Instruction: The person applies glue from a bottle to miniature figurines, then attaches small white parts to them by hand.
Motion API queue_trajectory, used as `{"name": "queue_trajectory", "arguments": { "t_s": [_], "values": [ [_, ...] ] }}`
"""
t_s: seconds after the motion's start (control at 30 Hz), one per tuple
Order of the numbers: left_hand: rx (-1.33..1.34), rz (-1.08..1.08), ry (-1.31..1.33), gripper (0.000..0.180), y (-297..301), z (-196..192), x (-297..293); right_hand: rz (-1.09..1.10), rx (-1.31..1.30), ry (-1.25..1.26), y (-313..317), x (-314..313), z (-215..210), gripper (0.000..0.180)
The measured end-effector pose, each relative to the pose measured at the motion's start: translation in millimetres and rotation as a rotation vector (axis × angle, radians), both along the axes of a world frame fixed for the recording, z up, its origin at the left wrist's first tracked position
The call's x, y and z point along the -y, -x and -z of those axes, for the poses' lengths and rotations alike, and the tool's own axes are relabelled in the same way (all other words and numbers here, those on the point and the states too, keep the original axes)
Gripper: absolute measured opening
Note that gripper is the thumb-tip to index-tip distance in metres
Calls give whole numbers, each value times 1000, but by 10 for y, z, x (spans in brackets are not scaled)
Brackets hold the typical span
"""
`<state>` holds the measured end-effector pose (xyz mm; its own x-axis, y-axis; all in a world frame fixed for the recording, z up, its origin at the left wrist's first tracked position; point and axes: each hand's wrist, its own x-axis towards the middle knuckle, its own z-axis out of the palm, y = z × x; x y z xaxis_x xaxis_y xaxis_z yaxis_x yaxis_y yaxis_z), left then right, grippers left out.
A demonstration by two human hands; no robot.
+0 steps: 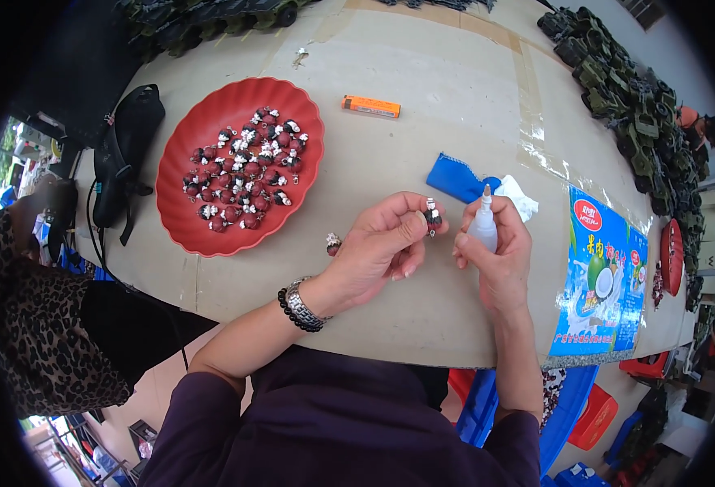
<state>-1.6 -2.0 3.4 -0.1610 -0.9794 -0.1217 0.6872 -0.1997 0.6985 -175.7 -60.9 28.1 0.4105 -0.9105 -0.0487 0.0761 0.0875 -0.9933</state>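
Observation:
Between the thumb and finger of my left hand (pixel 382 243) is a small black-and-white figurine (pixel 432 215) with a tiny metal loop at its lower end. My right hand (pixel 502 252) is closed round a small white squeeze bottle (pixel 482 229), its narrow nozzle pointing up. The bottle is beside the figurine, apart from it. A dark red and white figurine (pixel 333 243) lies on the table by my left hand. Further left, a red scalloped plate (pixel 180 146) holds several more figurines (pixel 248 166) in dark red, black and white.
Beyond my hands lie an orange box (pixel 371 106), a blue cloth (pixel 459 177) and a crumpled white tissue (pixel 518 197). A printed blue sheet (pixel 601 276) is taped at the right. A black bag (pixel 130 154) rests left of the plate. Dark green toy vehicles (pixel 633 114) line the right edge.

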Motion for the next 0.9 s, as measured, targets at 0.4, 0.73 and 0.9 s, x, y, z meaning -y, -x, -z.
{"name": "queue_trajectory", "arguments": {
  "t_s": [0.4,0.73,0.9],
  "values": [
    [52,110,3,23,49,43,-24,-56,-18,-99,-26,-17,17,12],
    [51,108,0,23,56,60,-30,-48,-70,-89,-32,-30,18,12],
    [56,102,-13,23,59,61,-31,-51,-71,-87,-40,-35,32,12]
  ]
}}
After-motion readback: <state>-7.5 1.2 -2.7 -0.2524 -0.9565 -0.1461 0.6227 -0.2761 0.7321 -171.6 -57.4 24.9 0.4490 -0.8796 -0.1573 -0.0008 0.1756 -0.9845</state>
